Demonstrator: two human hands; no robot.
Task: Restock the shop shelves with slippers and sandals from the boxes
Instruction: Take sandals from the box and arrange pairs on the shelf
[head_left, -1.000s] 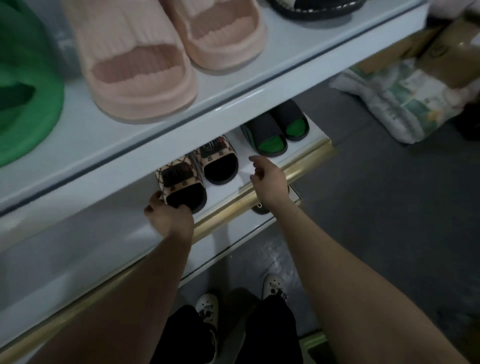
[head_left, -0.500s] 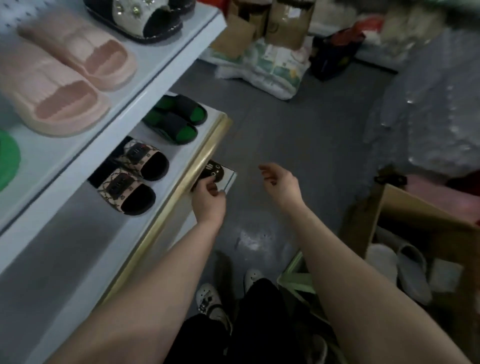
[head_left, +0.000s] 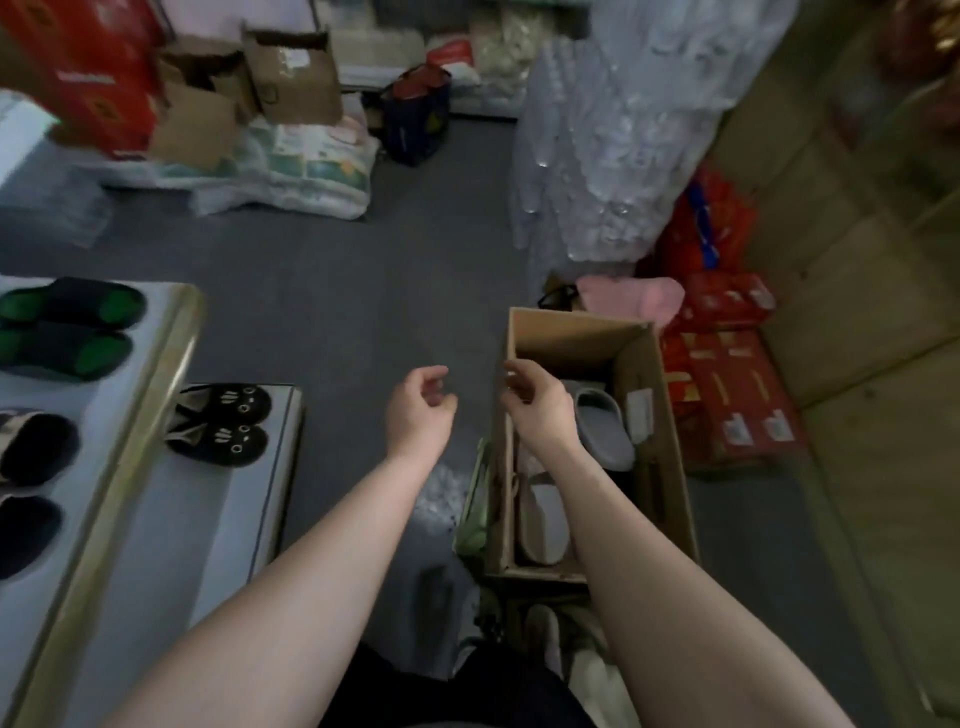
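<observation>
An open cardboard box (head_left: 670, 447) stands on the floor at the right, with a grey slipper (head_left: 605, 428) and a pale slipper (head_left: 545, 525) inside. My right hand (head_left: 540, 405) hovers over the box's left edge, fingers loosely curled and holding nothing. My left hand (head_left: 418, 410) hangs over the grey floor just left of the box, also loosely curled and holding nothing. On the left, the shelf (head_left: 150, 395) carries green-and-black slides (head_left: 67, 327) and patterned slides (head_left: 31, 447). A lower shelf (head_left: 280, 467) holds black slippers with eyes (head_left: 223, 423).
Cardboard boxes (head_left: 291, 78), wrapped packs (head_left: 291, 166) and a dark bag (head_left: 415, 119) lie at the far side of the floor. Clear plastic bundles (head_left: 613, 130) and red cartons (head_left: 727, 384) stand to the right, beside a wooden wall (head_left: 857, 312). Grey floor (head_left: 337, 312) lies open in the middle.
The view has swung right from the shelves to the box. Both hands left the shelf edge and moved over the floor and the box, holding nothing.
</observation>
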